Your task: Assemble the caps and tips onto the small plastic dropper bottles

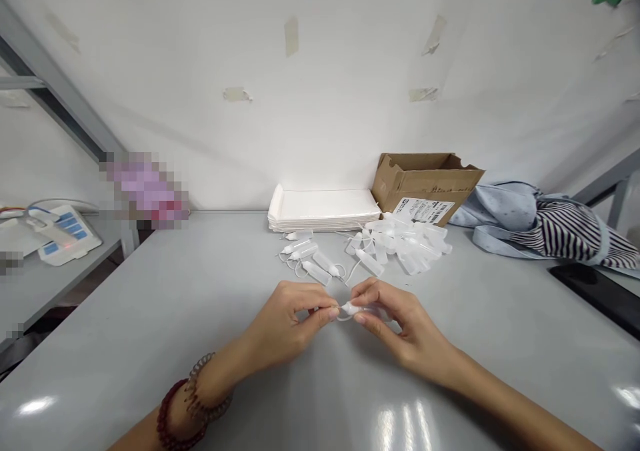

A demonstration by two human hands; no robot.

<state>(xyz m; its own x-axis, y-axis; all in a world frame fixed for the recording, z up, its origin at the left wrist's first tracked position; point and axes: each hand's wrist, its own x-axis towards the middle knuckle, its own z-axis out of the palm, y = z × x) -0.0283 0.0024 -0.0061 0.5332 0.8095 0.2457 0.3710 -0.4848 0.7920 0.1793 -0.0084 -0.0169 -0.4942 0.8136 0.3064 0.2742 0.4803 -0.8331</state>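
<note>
My right hand (387,314) grips a small translucent squeeze bottle (352,308) between thumb and fingers, its white pointed nozzle turned left. Most of the bottle's body is hidden behind the fingers. My left hand (303,317) is pinched just off the nozzle tip. A thin, pin-like line runs from the nozzle to the left fingertips; what they hold is too small to make out. A thin white strap loops below the nozzle. Beyond my hands lie several similar bottles (316,273) with looped straps, and to their right a heap of bottles (410,243).
A stack of white padded envelopes (327,207) lies against the wall beside an open cardboard box (425,184). At right are a light-blue and striped cloth bag (565,227) and a black phone-like object (600,294). A white device with blue keys (70,232) sits on the left-hand table.
</note>
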